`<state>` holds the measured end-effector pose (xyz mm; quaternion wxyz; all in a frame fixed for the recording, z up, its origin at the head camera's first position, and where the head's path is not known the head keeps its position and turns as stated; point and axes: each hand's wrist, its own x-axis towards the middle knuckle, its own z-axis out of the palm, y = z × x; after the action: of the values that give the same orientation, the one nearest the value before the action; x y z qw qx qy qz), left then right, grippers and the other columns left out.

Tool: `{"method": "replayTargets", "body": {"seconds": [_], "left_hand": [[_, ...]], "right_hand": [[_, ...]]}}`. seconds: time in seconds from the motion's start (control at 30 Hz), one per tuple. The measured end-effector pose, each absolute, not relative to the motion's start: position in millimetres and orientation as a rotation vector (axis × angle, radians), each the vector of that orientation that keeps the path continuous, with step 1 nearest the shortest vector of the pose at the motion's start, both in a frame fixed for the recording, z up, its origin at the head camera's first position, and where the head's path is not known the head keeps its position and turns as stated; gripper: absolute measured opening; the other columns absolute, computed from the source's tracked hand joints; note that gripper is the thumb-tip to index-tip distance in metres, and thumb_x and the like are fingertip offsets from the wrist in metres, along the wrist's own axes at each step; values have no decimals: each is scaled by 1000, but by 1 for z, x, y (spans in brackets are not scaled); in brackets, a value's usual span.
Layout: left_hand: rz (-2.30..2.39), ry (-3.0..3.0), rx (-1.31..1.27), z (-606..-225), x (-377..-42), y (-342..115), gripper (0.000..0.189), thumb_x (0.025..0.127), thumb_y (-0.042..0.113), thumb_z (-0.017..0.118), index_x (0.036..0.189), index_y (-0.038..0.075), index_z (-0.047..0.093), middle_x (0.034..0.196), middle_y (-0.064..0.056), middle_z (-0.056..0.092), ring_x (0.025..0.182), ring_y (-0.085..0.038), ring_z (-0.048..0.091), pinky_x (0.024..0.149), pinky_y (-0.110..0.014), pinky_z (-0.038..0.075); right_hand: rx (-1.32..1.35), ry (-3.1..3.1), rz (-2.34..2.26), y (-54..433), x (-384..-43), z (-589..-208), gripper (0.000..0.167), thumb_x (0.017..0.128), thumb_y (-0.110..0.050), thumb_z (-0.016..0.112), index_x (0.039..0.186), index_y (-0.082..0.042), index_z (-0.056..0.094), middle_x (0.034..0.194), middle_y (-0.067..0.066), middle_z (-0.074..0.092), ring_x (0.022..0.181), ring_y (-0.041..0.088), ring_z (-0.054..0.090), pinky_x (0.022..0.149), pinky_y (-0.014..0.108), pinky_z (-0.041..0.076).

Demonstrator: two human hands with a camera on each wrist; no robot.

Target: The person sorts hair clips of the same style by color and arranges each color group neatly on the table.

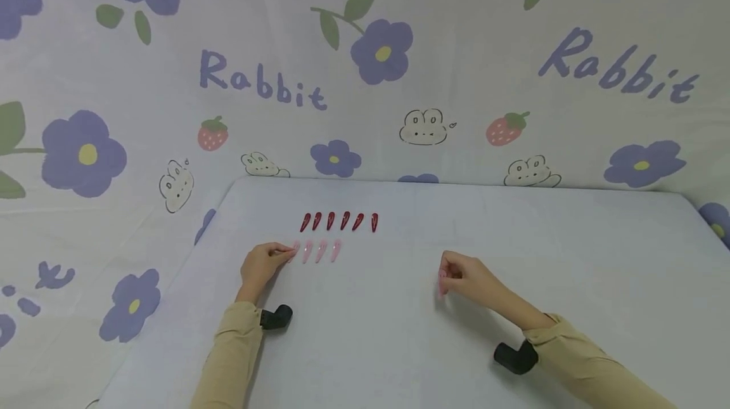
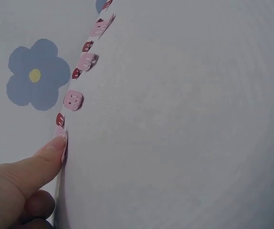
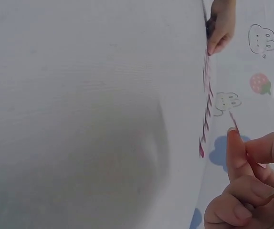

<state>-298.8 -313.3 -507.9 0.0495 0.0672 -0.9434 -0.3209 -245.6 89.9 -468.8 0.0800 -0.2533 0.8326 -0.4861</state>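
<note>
My left hand (image 1: pixel 263 268) pinches a pink snap hair clip (image 2: pixel 60 134) between thumb and finger at the left end of a row. To its right lie 3 more pink hair clips (image 1: pixel 322 251), side by side. Behind them runs a row of several red hair clips (image 1: pixel 331 222). My right hand (image 1: pixel 464 274), well to the right of both rows, holds another pink hair clip (image 1: pixel 441 282) pinched between thumb and fingers above the table. The right wrist view shows this clip edge-on, partly hidden by the fingers.
The clips lie on a pale table (image 1: pixel 388 333). Behind it hangs a white cloth (image 1: pixel 274 22) printed with purple flowers, strawberries and rabbits. Each wrist wears a black camera mount, the left one (image 1: pixel 277 317) close over the tabletop.
</note>
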Motion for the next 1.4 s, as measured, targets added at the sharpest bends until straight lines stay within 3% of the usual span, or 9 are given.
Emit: {"method": "replayTargets", "body": {"seconds": [0.2,0.33,0.53,0.9,1.1,1.27,1.4], "left_hand": [[-980,-2897,229,-508,-300,-312,29,76,35,70,89,9,71,63,2,53,61,-16,43,53,-28,31],[-972,-2892,242,-508,-299,-313,28,76,35,70,89,10,72,62,3,53,60,-16,43,53,-28,31],[-974,-2881,227,-508,-299,-313,28,76,34,71,88,9,72,63,2,54,60,-16,43,53,-28,30],[-980,-2892,262,-505,-298,-314,30,76,35,70,90,10,72,69,2,57,64,-16,45,55,-27,32],[-1012,-2890,269,-507,-299,-316,29,75,35,71,89,10,72,65,1,55,64,-18,45,55,-29,31],[-1030,-2861,246,-503,-295,-314,32,73,43,71,85,13,73,66,1,56,63,-17,44,55,-29,31],[-1013,-2905,282,-499,-295,-312,30,75,38,71,88,11,72,67,1,56,64,-16,44,54,-28,31]], "right_hand": [[-743,2479,-1423,71,-263,-472,7,86,0,54,81,-1,50,68,1,61,65,17,59,59,26,43],[-755,2513,-1373,55,-275,-471,6,84,-1,56,80,0,52,67,1,59,65,20,58,54,26,40],[-737,2503,-1416,30,-286,-480,9,81,-1,62,76,1,55,66,3,60,65,16,58,58,26,41],[-468,2433,-1579,-16,-307,-490,9,78,-1,65,76,2,57,67,7,62,65,16,55,58,27,39],[-458,2391,-1659,-31,-323,-509,13,76,-10,70,73,-4,59,65,5,60,60,15,52,55,29,39],[-341,2483,-1644,-43,-324,-506,9,75,-3,69,74,-1,61,63,6,59,56,14,49,51,27,39],[-282,2566,-1643,-53,-326,-505,8,73,0,69,74,1,61,62,3,58,54,10,48,51,23,38]]}}
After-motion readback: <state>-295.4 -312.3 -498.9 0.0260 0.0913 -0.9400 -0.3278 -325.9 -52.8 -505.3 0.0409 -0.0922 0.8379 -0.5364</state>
